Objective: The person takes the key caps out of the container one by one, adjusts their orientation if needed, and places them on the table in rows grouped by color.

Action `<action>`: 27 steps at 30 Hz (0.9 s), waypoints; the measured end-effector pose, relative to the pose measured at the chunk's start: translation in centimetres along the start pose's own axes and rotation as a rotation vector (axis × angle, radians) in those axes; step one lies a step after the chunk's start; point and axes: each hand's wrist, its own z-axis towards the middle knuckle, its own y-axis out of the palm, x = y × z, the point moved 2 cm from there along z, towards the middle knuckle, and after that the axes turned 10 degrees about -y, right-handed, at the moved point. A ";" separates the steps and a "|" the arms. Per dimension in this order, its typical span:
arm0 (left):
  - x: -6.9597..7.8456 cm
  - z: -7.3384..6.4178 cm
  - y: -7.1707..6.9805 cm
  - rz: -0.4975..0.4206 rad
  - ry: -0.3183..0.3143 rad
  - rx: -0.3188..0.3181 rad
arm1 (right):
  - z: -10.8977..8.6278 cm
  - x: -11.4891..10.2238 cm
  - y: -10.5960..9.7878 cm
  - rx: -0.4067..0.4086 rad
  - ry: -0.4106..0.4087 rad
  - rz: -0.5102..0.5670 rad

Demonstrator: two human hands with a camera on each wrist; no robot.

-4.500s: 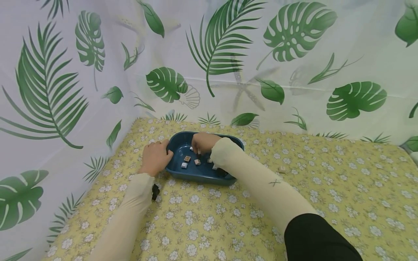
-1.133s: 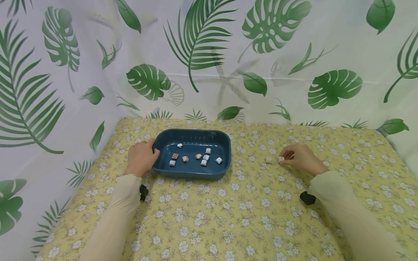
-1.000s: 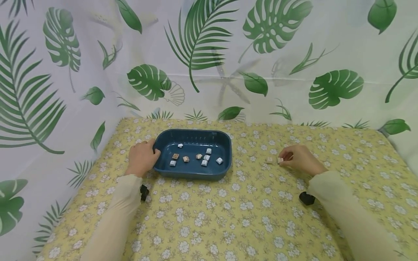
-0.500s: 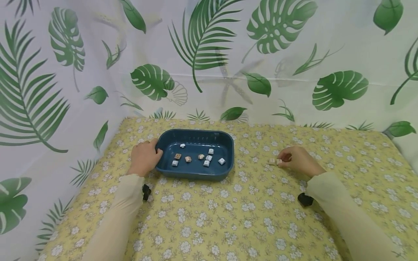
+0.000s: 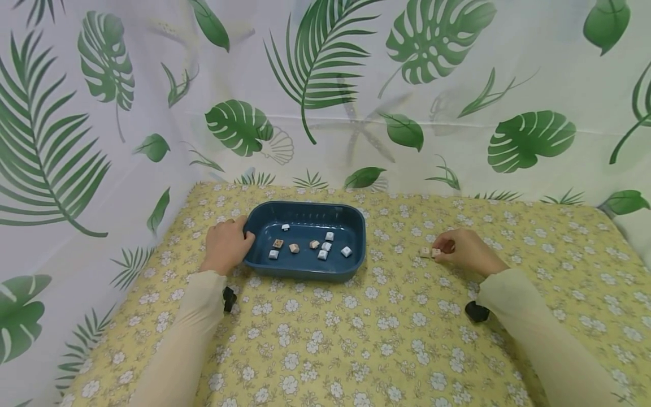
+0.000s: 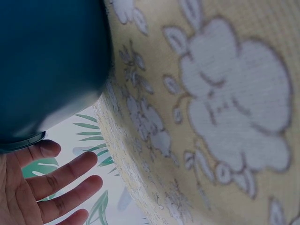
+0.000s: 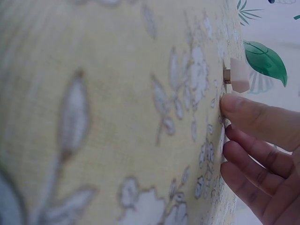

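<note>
In the head view my left hand [image 5: 225, 247] holds the left rim of a blue tray [image 5: 305, 275], its thumb over the edge. The left wrist view shows several fingers [image 6: 70, 176] of that hand extended below the tray's rim [image 6: 21, 143]. My right hand [image 5: 467, 250] pinches a beige keycap [image 5: 435, 252] at the cloth surface, right beside another beige keycap [image 5: 424, 252]. In the right wrist view a pale keycap [image 7: 240, 76] shows just past the thumb [image 7: 258, 117]; the pinched one is mostly hidden by the fingers.
Several white and beige keycaps lie scattered in the tray, among them a white keycap [image 5: 346, 251] at the right and an upturned brown one [image 5: 278, 243]. A yellow floral cloth [image 5: 325, 339] covers the table. A leaf-patterned curtain [image 5: 356, 141] stands behind and at the left.
My right hand has left the tray and come down on the cloth at the right with a keycap. Over the last second it has slid that keycap left, up beside the other. The left hand stays put.
</note>
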 end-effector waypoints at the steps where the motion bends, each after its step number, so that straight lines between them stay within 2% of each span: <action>1: 0.0 0.0 0.0 -0.001 0.000 -0.001 | 0.0 0.0 0.0 -0.003 -0.001 0.002; 11: -0.1 0.1 0.2 -0.006 0.001 0.009 | -0.1 -0.3 -0.2 -0.015 0.001 0.012; 27: 0.1 0.0 -0.4 -0.014 -0.012 -0.022 | 0.0 -0.2 -0.5 -0.046 0.006 0.034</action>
